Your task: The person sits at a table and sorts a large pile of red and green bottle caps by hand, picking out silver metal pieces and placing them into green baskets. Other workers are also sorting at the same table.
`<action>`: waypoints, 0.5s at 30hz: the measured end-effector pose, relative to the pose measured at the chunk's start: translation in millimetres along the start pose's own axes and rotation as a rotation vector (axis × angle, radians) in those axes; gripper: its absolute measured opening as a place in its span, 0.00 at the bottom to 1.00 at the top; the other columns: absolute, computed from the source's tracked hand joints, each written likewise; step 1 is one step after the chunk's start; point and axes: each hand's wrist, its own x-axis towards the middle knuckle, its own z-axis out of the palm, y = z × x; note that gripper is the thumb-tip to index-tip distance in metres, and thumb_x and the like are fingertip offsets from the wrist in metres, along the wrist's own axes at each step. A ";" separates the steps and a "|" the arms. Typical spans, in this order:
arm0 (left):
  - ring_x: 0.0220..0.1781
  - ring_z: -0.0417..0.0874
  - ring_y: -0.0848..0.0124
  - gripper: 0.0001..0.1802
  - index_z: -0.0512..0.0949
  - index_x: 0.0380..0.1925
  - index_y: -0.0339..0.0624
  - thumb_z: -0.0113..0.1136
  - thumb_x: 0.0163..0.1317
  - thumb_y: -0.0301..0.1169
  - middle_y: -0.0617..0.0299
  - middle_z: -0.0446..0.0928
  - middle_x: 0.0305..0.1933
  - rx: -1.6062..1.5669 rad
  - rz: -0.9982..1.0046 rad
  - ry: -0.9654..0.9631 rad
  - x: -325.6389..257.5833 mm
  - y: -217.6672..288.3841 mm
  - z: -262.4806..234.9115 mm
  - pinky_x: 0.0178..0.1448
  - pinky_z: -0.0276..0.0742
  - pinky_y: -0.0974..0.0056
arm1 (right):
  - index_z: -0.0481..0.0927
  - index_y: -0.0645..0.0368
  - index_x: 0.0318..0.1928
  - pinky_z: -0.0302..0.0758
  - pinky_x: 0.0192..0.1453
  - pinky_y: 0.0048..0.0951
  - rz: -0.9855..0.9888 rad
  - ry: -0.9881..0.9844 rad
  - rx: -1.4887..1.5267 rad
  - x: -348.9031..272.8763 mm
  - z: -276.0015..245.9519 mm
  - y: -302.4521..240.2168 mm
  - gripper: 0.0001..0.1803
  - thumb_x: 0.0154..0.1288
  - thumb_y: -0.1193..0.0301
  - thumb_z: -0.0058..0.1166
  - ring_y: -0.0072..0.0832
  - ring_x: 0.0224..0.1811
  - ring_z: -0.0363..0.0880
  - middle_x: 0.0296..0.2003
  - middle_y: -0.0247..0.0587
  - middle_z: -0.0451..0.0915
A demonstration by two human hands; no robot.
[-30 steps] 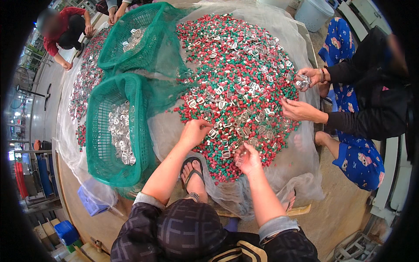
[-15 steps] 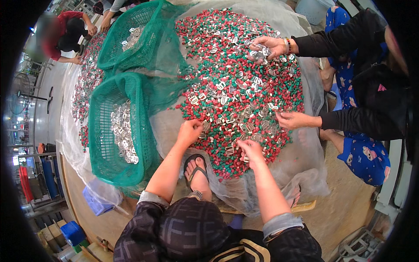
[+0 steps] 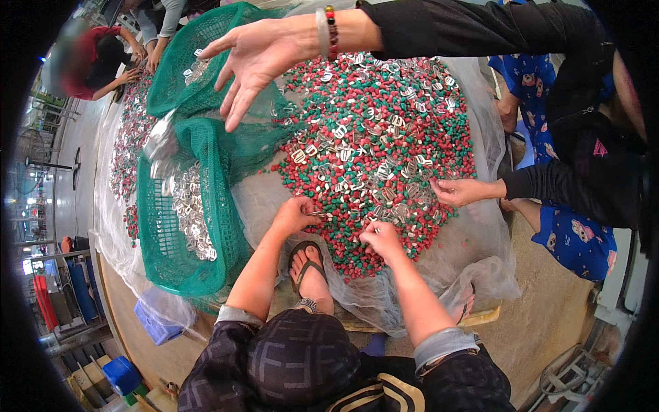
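Silver slide buckles (image 3: 312, 149) lie scattered through a broad heap of small red, green and white pebble-like pieces (image 3: 343, 185). At the heap's near left edge, my left hand (image 3: 295, 215) is closed on a metal slide buckle (image 3: 316, 214) at its fingertips. My right hand (image 3: 383, 240) rests just above the near part of the heap, thumb and fingers pinched on a slide buckle partly hidden by them. A co-worker's hand (image 3: 264, 58) reaches over from the right, spread open, with blurred buckles (image 3: 162, 143) in the air above the near green basket (image 3: 223, 226).
A second green basket (image 3: 161, 93) with buckles stands behind the near one. The co-worker's other hand (image 3: 461, 192) is at the heap's right edge. White netting (image 3: 484, 247) lies under the heap. Another person (image 3: 103, 58) works at far left. My sandalled foot (image 3: 309, 264) stands between my arms.
The co-worker's far hand has swung left from the heap and let go of its buckles over the near basket. My right hand has moved slightly left; my left hand is slightly lower.
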 end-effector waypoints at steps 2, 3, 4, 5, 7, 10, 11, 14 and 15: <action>0.23 0.71 0.76 0.18 0.73 0.23 0.41 0.74 0.37 0.32 0.67 0.71 0.19 -0.115 0.129 -0.073 -5.2 26.4 8.8 0.28 0.67 0.68 | 0.72 0.57 0.29 0.79 0.37 0.46 0.064 -0.133 0.653 -3.4 -11.4 3.7 0.04 0.50 0.75 0.52 0.40 0.37 0.80 0.37 0.46 0.78; 0.22 0.69 0.80 0.17 0.72 0.21 0.41 0.74 0.38 0.32 0.70 0.70 0.18 -0.167 0.186 -0.100 -8.2 37.0 15.2 0.27 0.65 0.71 | 0.72 0.57 0.31 0.79 0.38 0.47 0.067 -0.204 0.754 -4.8 -12.3 5.2 0.05 0.51 0.75 0.50 0.41 0.39 0.79 0.39 0.47 0.77; 0.21 0.68 0.80 0.17 0.74 0.24 0.41 0.74 0.38 0.33 0.71 0.68 0.17 -0.249 0.294 -0.210 -9.7 47.4 23.2 0.26 0.64 0.71 | 0.72 0.57 0.33 0.79 0.39 0.48 0.069 -0.271 0.853 -6.5 -13.9 7.1 0.06 0.52 0.75 0.48 0.42 0.41 0.79 0.41 0.48 0.77; 0.22 0.68 0.81 0.17 0.75 0.25 0.40 0.74 0.39 0.33 0.70 0.68 0.18 -0.287 0.290 -0.322 -10.9 57.1 27.4 0.27 0.64 0.72 | 0.71 0.56 0.35 0.79 0.39 0.49 0.071 -0.337 0.952 -7.7 -15.3 8.5 0.07 0.53 0.74 0.46 0.43 0.44 0.78 0.43 0.49 0.76; 0.24 0.73 0.77 0.17 0.78 0.31 0.43 0.71 0.42 0.36 0.67 0.72 0.19 -0.176 0.327 -0.263 -14.5 80.4 27.5 0.29 0.68 0.70 | 0.71 0.55 0.36 0.78 0.40 0.49 0.146 -0.364 1.037 -13.2 -15.5 2.8 0.07 0.54 0.73 0.46 0.44 0.43 0.78 0.42 0.50 0.76; 0.24 0.76 0.69 0.16 0.79 0.34 0.49 0.68 0.44 0.38 0.63 0.74 0.20 0.209 0.284 -0.008 3.9 75.9 36.6 0.31 0.72 0.65 | 0.73 0.55 0.36 0.77 0.34 0.43 0.158 -0.334 1.056 -13.0 -21.0 12.4 0.09 0.57 0.66 0.48 0.38 0.33 0.79 0.33 0.43 0.78; 0.26 0.79 0.61 0.15 0.80 0.36 0.54 0.65 0.47 0.42 0.60 0.77 0.22 0.289 0.346 0.049 9.4 70.0 43.4 0.33 0.74 0.59 | 0.73 0.56 0.36 0.77 0.32 0.40 0.151 -0.335 1.073 -7.7 -27.2 24.3 0.10 0.58 0.64 0.49 0.36 0.30 0.78 0.31 0.41 0.78; 0.29 0.81 0.60 0.16 0.79 0.36 0.53 0.64 0.48 0.45 0.59 0.79 0.24 0.359 0.402 0.091 13.7 80.2 62.1 0.34 0.75 0.58 | 0.75 0.54 0.35 0.68 0.22 0.24 0.158 -0.208 1.040 -11.9 -42.9 23.3 0.11 0.58 0.61 0.54 0.25 0.22 0.73 0.24 0.32 0.75; 0.32 0.81 0.59 0.17 0.79 0.35 0.52 0.63 0.48 0.47 0.59 0.80 0.25 0.384 0.426 0.131 15.7 85.8 70.9 0.35 0.76 0.57 | 0.75 0.54 0.35 0.69 0.22 0.24 0.141 -0.165 1.068 -11.5 -50.6 23.9 0.10 0.58 0.62 0.55 0.25 0.22 0.73 0.24 0.32 0.75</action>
